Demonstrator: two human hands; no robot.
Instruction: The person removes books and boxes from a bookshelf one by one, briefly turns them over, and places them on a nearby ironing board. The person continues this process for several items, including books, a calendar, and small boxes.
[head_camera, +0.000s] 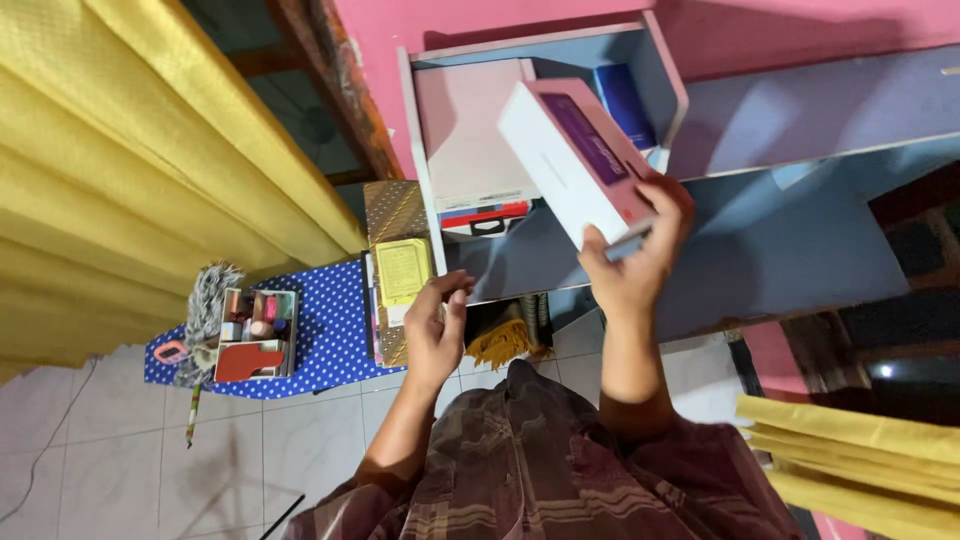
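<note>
My right hand (635, 262) grips the near end of a flat white box (570, 160) with a purple panel on its lid, holding it tilted over the blue-grey shelf unit (800, 240). My left hand (438, 325) hangs lower, fingers loosely curled and holding nothing, just below the shelf's front edge and beside a small yellow book (403, 270). Behind the raised box, a pale pink box (465, 135) and a dark blue box (625, 100) stand in the upper compartment.
A blue polka-dot covered surface (325, 325) at left carries a small organiser tray (255, 335) with several items and a fuzzy grey duster (205, 300). Yellow curtain (130, 170) fills the left. Pink wall behind; white tiled floor below.
</note>
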